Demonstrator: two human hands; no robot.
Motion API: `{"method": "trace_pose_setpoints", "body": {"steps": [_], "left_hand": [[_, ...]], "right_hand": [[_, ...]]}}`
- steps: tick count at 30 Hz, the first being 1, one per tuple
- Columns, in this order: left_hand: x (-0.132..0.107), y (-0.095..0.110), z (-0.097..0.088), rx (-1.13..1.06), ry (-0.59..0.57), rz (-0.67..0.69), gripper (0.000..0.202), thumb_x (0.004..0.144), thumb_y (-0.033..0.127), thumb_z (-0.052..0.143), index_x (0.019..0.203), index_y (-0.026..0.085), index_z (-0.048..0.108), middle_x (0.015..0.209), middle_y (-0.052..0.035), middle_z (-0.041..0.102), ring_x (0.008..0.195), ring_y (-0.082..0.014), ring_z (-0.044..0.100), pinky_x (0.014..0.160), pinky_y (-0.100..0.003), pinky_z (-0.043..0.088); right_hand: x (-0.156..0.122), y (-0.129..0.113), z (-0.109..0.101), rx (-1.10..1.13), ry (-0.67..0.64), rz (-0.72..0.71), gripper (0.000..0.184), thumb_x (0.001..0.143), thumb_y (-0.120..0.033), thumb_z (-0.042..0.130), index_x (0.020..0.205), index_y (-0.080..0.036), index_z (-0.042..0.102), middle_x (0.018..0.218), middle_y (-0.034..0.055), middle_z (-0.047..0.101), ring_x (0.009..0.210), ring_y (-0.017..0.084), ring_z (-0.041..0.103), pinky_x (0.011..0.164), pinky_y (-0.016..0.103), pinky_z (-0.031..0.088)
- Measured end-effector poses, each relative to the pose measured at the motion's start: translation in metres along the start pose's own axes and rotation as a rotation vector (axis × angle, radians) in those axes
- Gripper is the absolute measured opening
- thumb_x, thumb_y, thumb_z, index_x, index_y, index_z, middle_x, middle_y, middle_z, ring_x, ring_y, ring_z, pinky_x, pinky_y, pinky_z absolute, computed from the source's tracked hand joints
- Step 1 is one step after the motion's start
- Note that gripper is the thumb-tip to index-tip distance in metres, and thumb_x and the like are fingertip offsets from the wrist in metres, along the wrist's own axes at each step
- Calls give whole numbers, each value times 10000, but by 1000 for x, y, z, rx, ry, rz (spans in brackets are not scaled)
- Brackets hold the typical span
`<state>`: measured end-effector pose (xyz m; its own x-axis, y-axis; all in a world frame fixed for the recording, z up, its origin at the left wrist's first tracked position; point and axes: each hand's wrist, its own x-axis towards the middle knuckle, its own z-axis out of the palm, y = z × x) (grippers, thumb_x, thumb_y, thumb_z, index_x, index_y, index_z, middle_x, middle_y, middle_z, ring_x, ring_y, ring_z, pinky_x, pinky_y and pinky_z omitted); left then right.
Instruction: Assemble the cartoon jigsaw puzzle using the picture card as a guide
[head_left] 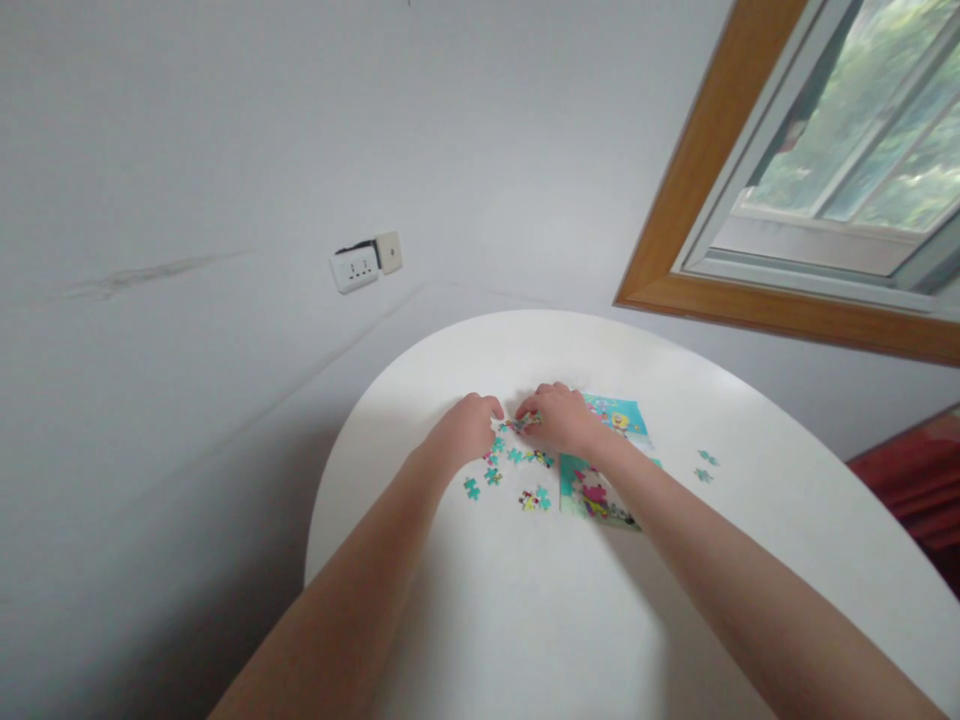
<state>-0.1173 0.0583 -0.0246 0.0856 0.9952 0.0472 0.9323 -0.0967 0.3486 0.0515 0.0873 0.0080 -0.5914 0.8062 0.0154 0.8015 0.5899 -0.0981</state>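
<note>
Both my hands rest on a round white table (525, 620). My left hand (466, 430) is curled, its fingertips meeting those of my right hand (559, 418) over a small cluster of joined puzzle pieces (517, 426). My right hand is also curled, pinching at that cluster. Several loose teal and coloured puzzle pieces (517, 478) lie just below the hands. Under my right wrist lies a partly assembled cartoon puzzle picture (611, 470).
Two stray teal pieces (705, 466) lie to the right of the picture. A wall socket (365, 263) sits on the white wall behind. A wood-framed window (825, 170) is at the upper right. Something red (915, 490) stands beyond the table's right edge.
</note>
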Motion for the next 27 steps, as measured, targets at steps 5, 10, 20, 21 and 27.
{"method": "trace_pose_setpoints", "body": {"steps": [5, 10, 20, 21, 27], "left_hand": [[-2, 2, -9, -27, -13, -37, 295, 746, 65, 541, 971, 192, 683, 870, -43, 690, 831, -157, 627, 747, -217, 453], [-3, 6, -15, -50, -31, -87, 253, 733, 135, 614, 973, 181, 685, 898, -47, 710, 813, -153, 641, 715, -202, 455], [-4, 10, -16, -52, -31, -96, 250, 708, 147, 641, 951, 165, 695, 964, -91, 714, 902, -199, 651, 774, -238, 471], [-3, 10, -16, -54, -29, -94, 239, 709, 144, 637, 940, 162, 697, 963, -94, 715, 905, -202, 651, 776, -242, 471], [-1, 6, -12, -61, -14, -55, 206, 739, 116, 578, 888, 187, 701, 909, -62, 722, 855, -170, 654, 742, -222, 471]], "right_hand": [[-9, -12, -3, 122, -20, -168, 173, 792, -293, 599, 912, -287, 724, 948, 43, 652, 963, 206, 549, 855, 326, 390], [-13, -25, 8, 174, -65, -240, 285, 778, -275, 630, 1053, -320, 689, 1015, 33, 641, 982, 192, 544, 876, 322, 383], [-12, -35, 1, 42, -119, -245, 280, 791, -271, 597, 1045, -344, 689, 1046, 33, 639, 1001, 215, 543, 862, 339, 384], [-11, -36, 1, 47, -126, -238, 263, 786, -268, 601, 1022, -332, 698, 1039, 31, 645, 997, 212, 548, 860, 333, 387], [-6, -26, 6, 171, -184, -194, 188, 750, -231, 635, 909, -207, 730, 923, 48, 687, 865, 166, 607, 788, 256, 425]]}}
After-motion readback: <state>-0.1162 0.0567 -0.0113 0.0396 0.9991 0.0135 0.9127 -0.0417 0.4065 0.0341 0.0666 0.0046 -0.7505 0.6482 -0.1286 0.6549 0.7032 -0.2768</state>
